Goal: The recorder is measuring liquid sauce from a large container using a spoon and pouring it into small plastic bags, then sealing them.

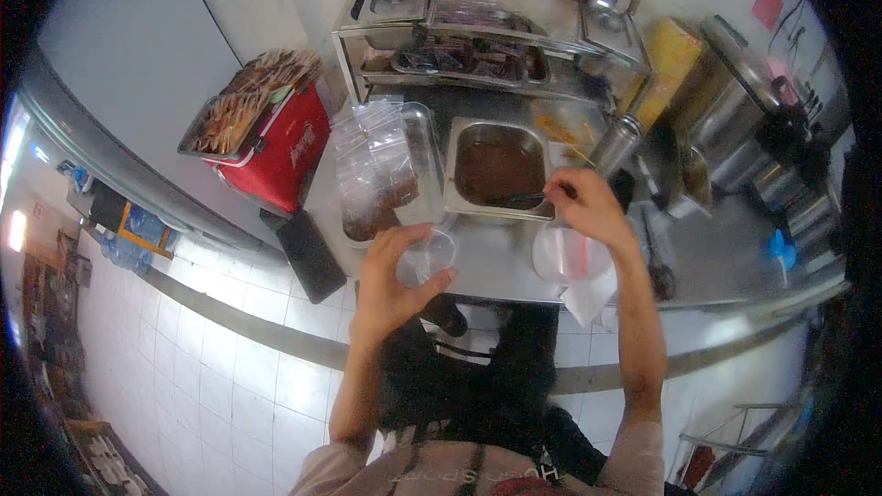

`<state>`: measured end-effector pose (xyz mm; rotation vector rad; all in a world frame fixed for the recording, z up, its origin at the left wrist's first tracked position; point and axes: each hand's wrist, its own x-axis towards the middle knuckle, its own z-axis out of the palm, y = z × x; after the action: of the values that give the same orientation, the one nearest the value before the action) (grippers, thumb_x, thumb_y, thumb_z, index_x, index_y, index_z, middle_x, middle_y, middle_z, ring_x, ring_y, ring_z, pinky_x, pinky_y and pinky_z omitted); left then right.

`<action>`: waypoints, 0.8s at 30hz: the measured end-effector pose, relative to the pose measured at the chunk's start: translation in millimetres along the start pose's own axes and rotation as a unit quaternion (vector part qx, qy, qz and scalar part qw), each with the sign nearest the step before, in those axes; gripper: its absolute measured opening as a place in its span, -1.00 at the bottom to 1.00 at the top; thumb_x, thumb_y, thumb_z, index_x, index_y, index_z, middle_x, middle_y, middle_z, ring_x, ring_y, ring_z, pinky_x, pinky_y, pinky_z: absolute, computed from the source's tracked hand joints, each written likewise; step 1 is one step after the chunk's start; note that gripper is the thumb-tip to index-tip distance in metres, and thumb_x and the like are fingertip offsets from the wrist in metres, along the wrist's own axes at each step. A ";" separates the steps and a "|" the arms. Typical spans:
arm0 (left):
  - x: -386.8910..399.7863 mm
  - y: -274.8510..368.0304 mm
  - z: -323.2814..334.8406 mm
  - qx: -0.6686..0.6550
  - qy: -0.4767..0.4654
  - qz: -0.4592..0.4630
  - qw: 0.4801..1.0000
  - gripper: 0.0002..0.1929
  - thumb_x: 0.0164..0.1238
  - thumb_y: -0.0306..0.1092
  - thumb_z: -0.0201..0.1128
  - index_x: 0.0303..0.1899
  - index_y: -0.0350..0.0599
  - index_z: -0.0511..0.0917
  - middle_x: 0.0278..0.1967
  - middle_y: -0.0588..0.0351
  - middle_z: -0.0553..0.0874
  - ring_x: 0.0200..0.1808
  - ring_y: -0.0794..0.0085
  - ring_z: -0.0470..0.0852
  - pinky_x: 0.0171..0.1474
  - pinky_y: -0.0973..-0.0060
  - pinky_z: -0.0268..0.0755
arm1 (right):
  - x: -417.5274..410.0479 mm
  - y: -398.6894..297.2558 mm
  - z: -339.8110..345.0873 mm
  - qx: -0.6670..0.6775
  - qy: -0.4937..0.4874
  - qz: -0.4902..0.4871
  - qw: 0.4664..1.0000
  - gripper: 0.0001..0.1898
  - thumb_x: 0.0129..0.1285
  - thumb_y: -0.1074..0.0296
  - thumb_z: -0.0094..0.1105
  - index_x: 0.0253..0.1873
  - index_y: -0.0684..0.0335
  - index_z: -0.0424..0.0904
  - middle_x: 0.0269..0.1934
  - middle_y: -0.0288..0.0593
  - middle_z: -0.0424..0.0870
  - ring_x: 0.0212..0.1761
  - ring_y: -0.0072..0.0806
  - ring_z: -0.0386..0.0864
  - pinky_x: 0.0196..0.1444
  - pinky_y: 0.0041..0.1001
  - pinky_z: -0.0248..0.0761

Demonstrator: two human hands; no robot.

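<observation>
My left hand (386,289) is curled around a clear, thin plastic container (428,256), a cup or a small bag, at the counter's front edge. My right hand (589,207) pinches the dark end of a utensil (520,200), which reaches into a square steel pan (449,186) of brown sauce (497,158). The utensil's far end is hard to make out in the sauce. Below my right hand sits a round, whitish translucent plastic container (565,258) with a reddish stripe. Left of the pan, clear plastic bags (375,145) lie over a clear tray (433,172).
A red cooler box (289,145) at the left carries a tray of skewers (231,120). Behind the pan rises a steel rack (337,48) with lidded pans. A steel canister (618,141) and large pots (730,117) stand at the right. A white tissue (586,300) overhangs the edge.
</observation>
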<state>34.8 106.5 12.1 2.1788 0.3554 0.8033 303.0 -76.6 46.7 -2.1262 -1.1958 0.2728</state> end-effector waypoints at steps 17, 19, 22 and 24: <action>3.8 -2.3 -0.5 0.000 0.010 -0.010 1.000 -0.43 -0.04 -0.32 0.67 0.07 -0.21 0.66 0.07 -0.02 0.75 0.14 0.17 0.70 0.27 0.27 0.46 | 4.6 -3.4 10.7 -0.171 0.128 -0.059 0.975 -0.90 0.12 0.52 0.21 -0.24 0.26 0.62 -0.35 0.15 0.70 -0.19 0.13 0.66 -0.09 0.02 0.50; 2.4 -6.1 -3.7 0.016 0.012 -0.002 1.000 -0.41 -0.05 -0.33 0.67 0.09 -0.20 0.65 0.07 -0.02 0.75 0.13 0.20 0.70 0.26 0.28 0.47 | 5.1 -4.6 10.6 -0.168 0.097 -0.042 0.980 -0.90 0.12 0.52 0.21 -0.25 0.27 0.62 -0.34 0.16 0.69 -0.17 0.13 0.66 -0.08 0.02 0.49; 1.3 -7.0 -7.2 0.020 0.028 -0.014 0.999 -0.41 -0.05 -0.36 0.67 0.09 -0.20 0.66 0.04 -0.01 0.75 0.12 0.21 0.69 0.27 0.27 0.47 | 6.9 2.2 8.7 -0.101 0.060 -0.031 0.993 -0.91 0.16 0.47 0.20 -0.26 0.30 0.64 -0.34 0.18 0.69 -0.19 0.16 0.66 -0.10 0.01 0.47; 3.8 -9.4 -5.2 0.013 0.026 -0.011 1.000 -0.41 -0.05 -0.36 0.67 0.10 -0.20 0.66 0.03 -0.01 0.76 0.12 0.22 0.69 0.26 0.27 0.47 | 5.0 12.0 4.8 -0.052 0.048 -0.005 0.997 -0.86 0.23 0.42 0.17 -0.26 0.35 0.67 -0.35 0.20 0.68 -0.26 0.11 0.66 -0.13 -0.04 0.45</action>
<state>34.3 117.6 9.3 2.1771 0.4185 0.8481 311.5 -74.6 36.1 -2.1952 -1.1888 0.1049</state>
